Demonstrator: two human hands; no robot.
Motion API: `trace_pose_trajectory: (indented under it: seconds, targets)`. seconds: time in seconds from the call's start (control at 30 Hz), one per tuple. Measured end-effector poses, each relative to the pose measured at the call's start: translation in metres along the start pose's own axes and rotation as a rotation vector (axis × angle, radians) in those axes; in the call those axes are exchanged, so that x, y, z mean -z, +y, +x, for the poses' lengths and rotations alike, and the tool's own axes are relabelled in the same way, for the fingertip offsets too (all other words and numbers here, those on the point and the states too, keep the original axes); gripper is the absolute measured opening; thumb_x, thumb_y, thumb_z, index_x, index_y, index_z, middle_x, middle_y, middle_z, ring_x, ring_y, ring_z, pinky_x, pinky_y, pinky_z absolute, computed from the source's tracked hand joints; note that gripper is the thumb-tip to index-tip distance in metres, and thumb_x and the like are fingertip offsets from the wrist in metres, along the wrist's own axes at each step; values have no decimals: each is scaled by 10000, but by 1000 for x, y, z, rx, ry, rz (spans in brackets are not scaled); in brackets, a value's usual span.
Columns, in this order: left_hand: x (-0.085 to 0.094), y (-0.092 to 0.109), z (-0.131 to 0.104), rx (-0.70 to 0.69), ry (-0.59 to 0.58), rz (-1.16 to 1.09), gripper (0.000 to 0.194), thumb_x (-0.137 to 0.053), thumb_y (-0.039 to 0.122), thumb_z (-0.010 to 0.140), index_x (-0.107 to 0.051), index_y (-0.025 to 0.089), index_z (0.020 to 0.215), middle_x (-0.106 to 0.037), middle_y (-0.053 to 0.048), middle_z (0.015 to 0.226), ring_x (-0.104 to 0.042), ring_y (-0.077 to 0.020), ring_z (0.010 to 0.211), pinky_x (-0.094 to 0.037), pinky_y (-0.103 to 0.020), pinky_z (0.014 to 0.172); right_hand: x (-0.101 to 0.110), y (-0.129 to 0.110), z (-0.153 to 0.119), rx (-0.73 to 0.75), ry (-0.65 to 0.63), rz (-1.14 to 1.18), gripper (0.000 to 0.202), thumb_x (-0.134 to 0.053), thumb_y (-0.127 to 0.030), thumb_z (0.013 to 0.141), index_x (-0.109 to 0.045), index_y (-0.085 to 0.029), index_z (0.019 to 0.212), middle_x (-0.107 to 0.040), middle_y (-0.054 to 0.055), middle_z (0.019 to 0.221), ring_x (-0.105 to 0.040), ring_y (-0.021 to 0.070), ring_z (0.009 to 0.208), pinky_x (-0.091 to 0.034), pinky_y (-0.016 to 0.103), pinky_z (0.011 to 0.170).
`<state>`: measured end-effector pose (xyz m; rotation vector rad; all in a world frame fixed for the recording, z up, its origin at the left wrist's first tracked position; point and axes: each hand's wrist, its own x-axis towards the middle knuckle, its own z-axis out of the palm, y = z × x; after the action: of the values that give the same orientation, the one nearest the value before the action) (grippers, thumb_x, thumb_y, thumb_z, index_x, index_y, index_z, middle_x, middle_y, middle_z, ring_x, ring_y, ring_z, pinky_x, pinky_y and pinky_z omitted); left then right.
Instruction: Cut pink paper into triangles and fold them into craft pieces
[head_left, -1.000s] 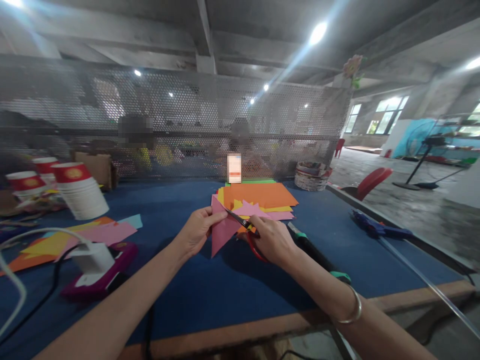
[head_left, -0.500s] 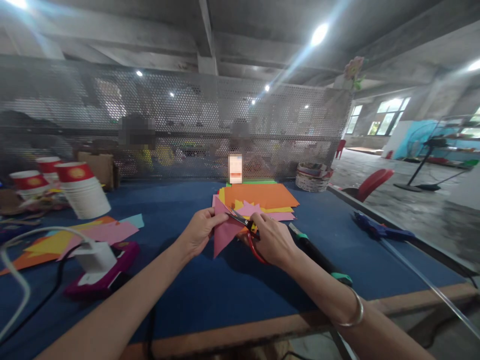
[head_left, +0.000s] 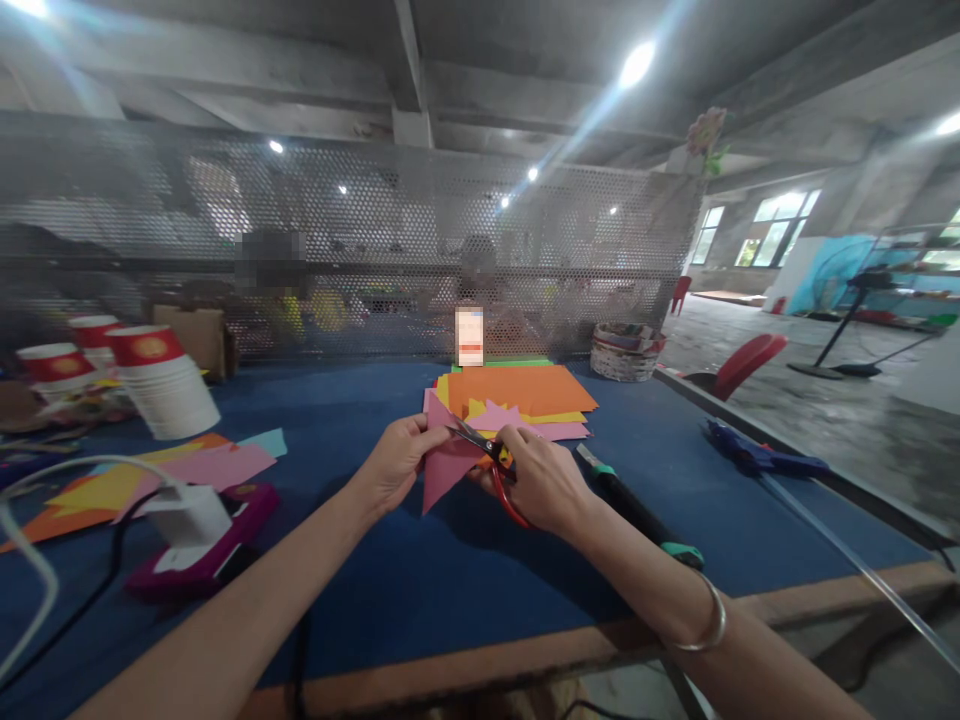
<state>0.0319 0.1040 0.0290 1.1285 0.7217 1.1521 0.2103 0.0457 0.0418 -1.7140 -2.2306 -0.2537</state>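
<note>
A folded piece of pink paper is pinched between the thumb and fingers of my left hand. My right hand is wrapped round the red handles of a pair of scissors. The dark scissor blades point left and lie across the pink paper, close to my left thumb. Behind my hands rests a stack of coloured paper with an orange sheet on top. Pink and yellow zigzag-edged pieces lie at the stack's near side.
A black and green tool lies right of my hand, and a blue glue gun with a clear stick farther right. Left are paper cups, a purple power strip and paper scraps. A basket stands before the mesh screen.
The scissors and the pink paper have shifted very slightly left. Both hands keep their hold.
</note>
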Motion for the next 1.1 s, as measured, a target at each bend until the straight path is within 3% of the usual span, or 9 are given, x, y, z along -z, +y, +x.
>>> trace_pose_trajectory:
  seconds: [1.1]
  targets:
    - [2,-2,1,22,-16,-25,364,-816,273,607,-708,106,912,-739,-103,951,-672,-177,781,-516,-282,766,0,0,1,-42,-31,-37,357,-519,-471,924,-586,-150,1066,-639,43,965,-627,150,807,-527,340,721]
